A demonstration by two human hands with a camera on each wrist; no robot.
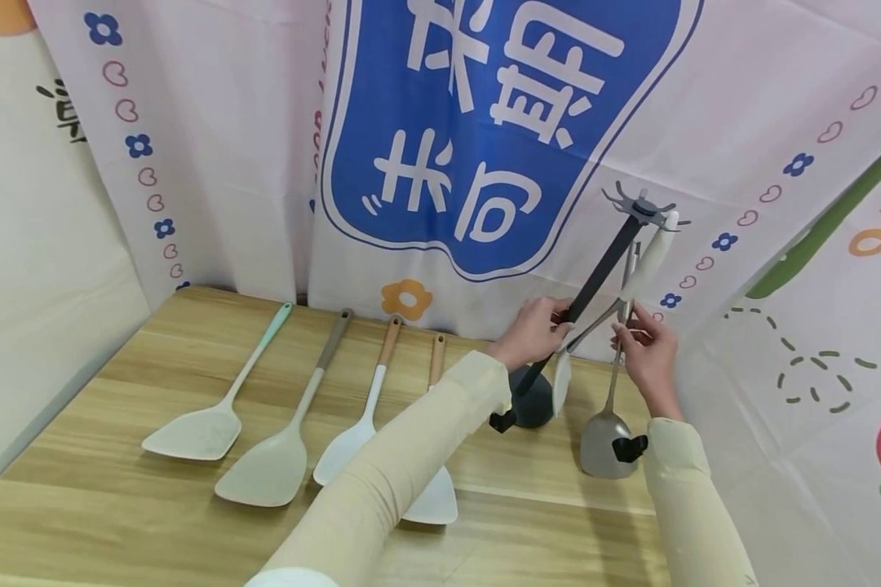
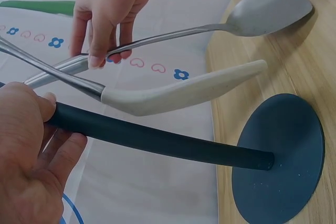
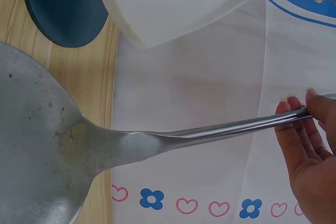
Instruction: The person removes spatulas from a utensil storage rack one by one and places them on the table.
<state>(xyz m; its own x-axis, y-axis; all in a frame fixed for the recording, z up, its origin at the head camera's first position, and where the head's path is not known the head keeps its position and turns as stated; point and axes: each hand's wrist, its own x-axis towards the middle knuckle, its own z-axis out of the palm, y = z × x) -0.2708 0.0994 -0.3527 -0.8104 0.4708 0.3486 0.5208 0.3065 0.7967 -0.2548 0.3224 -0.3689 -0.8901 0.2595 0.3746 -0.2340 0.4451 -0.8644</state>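
Note:
My left hand (image 1: 532,330) grips the black pole (image 1: 608,265) of a utensil stand, whose ring of hooks (image 1: 642,208) is at the top and whose round base (image 2: 281,182) is on the table. With thumb and fingers, my right hand (image 1: 648,350) pinches the handle of a metal spatula (image 1: 608,444). Its blade points down close over the wood, and the handle's upper end lies just below the hooks. A white-headed spatula (image 2: 184,93) hangs from the stand between the hands, its pale handle (image 1: 649,261) at a hook. Its metal shaft crosses the metal spatula's handle in the left wrist view.
On the wooden table (image 1: 139,383) to the left lie several spatulas in a row: a green-handled one (image 1: 198,432), a grey-brown-handled one (image 1: 267,469) and wood-handled white ones (image 1: 348,444), partly behind my left sleeve. Printed cloth (image 1: 250,163) hangs behind the table.

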